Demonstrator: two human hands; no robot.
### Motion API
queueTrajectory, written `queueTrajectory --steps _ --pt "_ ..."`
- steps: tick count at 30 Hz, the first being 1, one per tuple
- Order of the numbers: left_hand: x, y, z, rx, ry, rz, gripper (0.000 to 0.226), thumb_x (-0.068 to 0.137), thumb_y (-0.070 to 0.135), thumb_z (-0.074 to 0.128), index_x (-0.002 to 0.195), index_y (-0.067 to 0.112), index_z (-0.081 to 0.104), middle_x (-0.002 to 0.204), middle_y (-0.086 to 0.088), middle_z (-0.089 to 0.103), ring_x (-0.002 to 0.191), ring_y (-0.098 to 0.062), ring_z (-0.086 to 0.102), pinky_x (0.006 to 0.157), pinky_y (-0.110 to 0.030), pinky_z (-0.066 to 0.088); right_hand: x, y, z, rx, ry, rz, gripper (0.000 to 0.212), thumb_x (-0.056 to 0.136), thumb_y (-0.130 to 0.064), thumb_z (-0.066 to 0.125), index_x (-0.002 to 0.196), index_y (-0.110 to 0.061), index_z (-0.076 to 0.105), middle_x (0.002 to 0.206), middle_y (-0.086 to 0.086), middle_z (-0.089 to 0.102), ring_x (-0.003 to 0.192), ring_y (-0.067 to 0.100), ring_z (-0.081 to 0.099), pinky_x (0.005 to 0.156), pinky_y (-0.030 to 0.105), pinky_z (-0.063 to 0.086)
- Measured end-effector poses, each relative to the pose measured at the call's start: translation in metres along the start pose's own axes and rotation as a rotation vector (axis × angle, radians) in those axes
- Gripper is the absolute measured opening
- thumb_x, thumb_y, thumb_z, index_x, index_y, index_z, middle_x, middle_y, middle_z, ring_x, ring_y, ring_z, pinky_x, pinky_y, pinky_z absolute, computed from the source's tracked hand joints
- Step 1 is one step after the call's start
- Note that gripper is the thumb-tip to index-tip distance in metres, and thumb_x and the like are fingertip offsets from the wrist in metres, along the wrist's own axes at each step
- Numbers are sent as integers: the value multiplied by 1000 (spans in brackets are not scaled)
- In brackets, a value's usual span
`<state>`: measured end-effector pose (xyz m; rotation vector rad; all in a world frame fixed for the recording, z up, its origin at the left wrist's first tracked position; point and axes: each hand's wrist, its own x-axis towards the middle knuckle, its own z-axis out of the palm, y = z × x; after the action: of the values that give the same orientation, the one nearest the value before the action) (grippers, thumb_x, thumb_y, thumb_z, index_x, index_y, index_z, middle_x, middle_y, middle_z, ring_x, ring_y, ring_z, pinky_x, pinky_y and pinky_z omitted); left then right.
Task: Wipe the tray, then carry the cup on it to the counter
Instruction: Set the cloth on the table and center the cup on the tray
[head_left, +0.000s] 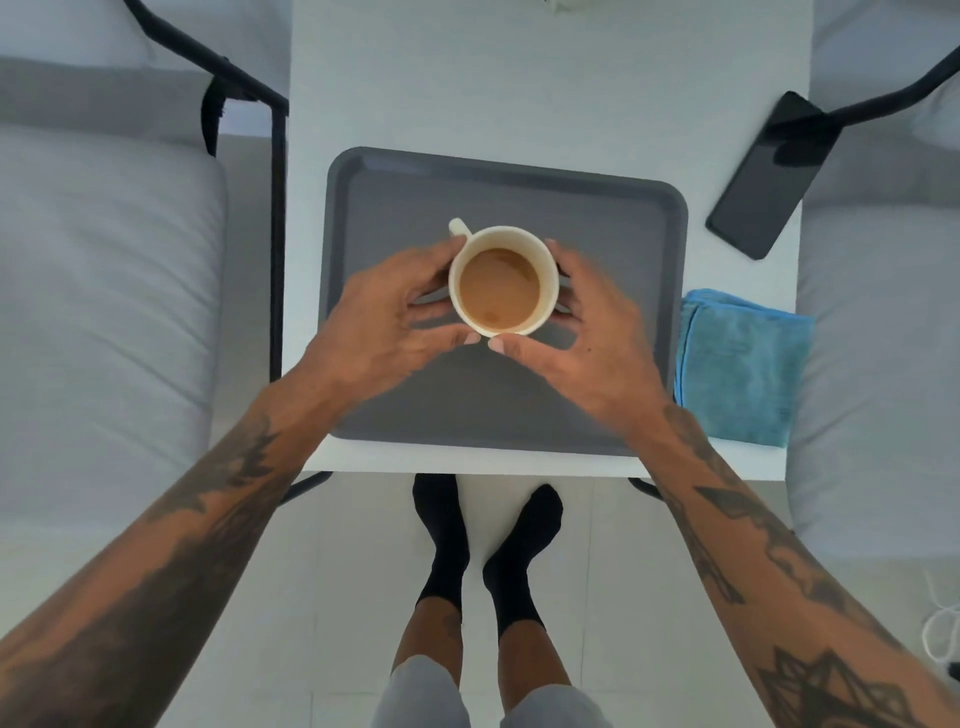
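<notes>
Both forearms reached forward over the white table (519, 93) and the grey tray (613, 249). The left hand (374, 332) and right hand (587, 343) cupped the white cup (501, 325) between curled fingers, thumbs nearly meeting at its near rim. The cup, holding brown drink, sat over the tray's middle; whether it rested there I couldn't tell.

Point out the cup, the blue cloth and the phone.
cup (501, 283): head view, on the brown drink inside its rim.
blue cloth (737, 369): head view, middle of the folded top face.
phone (769, 176): head view, centre of the dark screen.
</notes>
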<state>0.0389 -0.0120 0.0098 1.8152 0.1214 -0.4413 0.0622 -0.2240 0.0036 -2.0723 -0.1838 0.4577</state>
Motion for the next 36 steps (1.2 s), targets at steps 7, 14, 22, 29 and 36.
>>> queueTrajectory --steps 7,14,22,29,36 --pt "-1 -8 1 21 -16 -25 80 77 4 81 147 19 45 139 1 56 127 -6 57 105 -30 50 -3 9 13 -16 18 18 87 71 -39 88 143 -17 43 137 -2 57 122 10 60 96 33 57" --pt "3 -14 3 37 -40 -38 81 78 4 80 149 17 42 141 0 55 129 -8 56 106 -34 50 -6 16 18 -34 38 24 87 73 -41 86 144 -18 41 139 -2 55 123 10 59 97 29 56" --pt "8 -16 2 5 -63 -61 84 79 2 78 151 17 39 143 2 53 130 -8 55 107 -32 48 -4 19 18 -34 36 9 87 76 -43 83 146 -18 39 142 -3 52 127 9 55 100 30 55" --pt "9 -17 1 -29 -80 -53 84 76 11 81 149 16 41 140 6 55 127 0 56 100 -17 48 -5 26 20 -58 39 -3 95 78 -44 81 154 -16 30 147 2 48 129 11 54 103 27 52" --pt "8 -20 -2 72 -59 -11 82 76 26 82 148 23 44 142 7 54 128 -3 56 100 -21 50 -5 27 10 -52 -61 59 100 78 -51 78 157 -27 20 153 -5 42 135 8 49 110 30 46"
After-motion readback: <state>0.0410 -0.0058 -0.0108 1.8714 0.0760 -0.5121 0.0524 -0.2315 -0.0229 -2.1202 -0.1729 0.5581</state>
